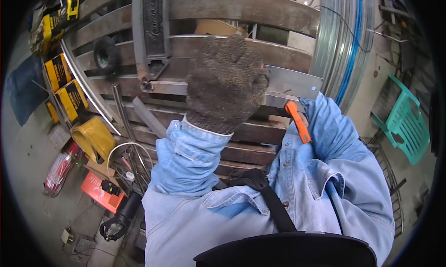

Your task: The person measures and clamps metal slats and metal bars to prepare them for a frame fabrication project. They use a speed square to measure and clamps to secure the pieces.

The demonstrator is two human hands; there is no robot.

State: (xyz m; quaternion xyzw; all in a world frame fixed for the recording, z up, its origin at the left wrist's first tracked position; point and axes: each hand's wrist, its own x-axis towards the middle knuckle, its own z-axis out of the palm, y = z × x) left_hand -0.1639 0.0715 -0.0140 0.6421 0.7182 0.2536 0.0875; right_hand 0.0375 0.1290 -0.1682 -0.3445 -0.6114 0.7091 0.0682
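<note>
My left hand (pixel 225 81), in a dark, dirty knit glove, is closed over a flat grey metal plate (pixel 295 81). The back of the glove faces up and hides most of the grip. To its right the plate sticks out, with a small hole near its end. Along the plate's lower side runs a metal bar (pixel 169 88), which shows on both sides of the glove. My right sleeve (pixel 327 120) reaches the plate's right end, but the hand itself is hidden. An orange handle (pixel 298 122) stands out beside that sleeve.
Slatted metal bench (pixel 241 9) underneath, with a cast piece (pixel 154 23) and a black wheel (pixel 106 54) on it. Long tubes (pixel 341 39) lie at the right, near a green chair (pixel 408 123). At left are yellow boxes (pixel 72 99) and an orange box (pixel 102 191).
</note>
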